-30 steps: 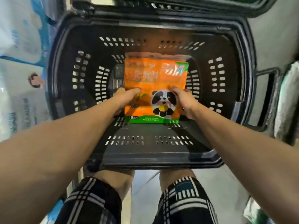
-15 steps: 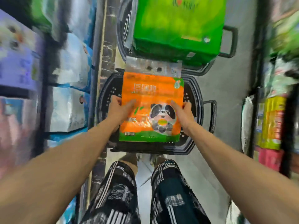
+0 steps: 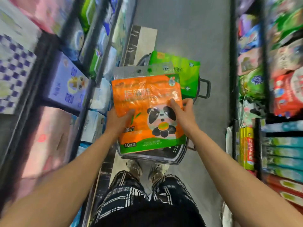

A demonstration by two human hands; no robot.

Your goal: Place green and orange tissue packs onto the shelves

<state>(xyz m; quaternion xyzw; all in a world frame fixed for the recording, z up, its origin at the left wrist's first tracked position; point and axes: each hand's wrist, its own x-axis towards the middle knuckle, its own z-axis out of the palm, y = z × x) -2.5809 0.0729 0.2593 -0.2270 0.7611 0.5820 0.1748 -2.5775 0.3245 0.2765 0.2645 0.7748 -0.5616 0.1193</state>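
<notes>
Shelves (image 3: 54, 66) crowded with boxed and bagged goods run along the nine o'clock side of a grey aisle floor (image 3: 183, 30), and a second rack (image 3: 278, 99) of bright packets fills the three o'clock side; both are too blurred to read. At the six o'clock edge the person's legs in dark checked shorts (image 3: 141, 199) stand on the floor, with two shoes (image 3: 134, 166) showing just past the hem. Just beyond the shoes, toward twelve o'clock, a dark plastic basket (image 3: 164, 158) sits on the floor, most of it covered from view. Beyond it, at about one o'clock from the picture's centre, a second basket with a loop handle (image 3: 205, 89) carries a large green pack (image 3: 185, 69). Held up above the near basket, in the middle of the view, is an orange pack (image 3: 144, 99) of tissues with a panda printed on it and a green band along its six o'clock edge; it tilts slightly and is clear of the basket below. The left hand (image 3: 118, 122) grips the pack's nine o'clock edge, thumb curled over the front and fingers hidden behind. The right hand (image 3: 183, 113) pinches the three o'clock edge, thumb pressed on the front near the panda's head, with the other fingers wrapped round the side.
</notes>
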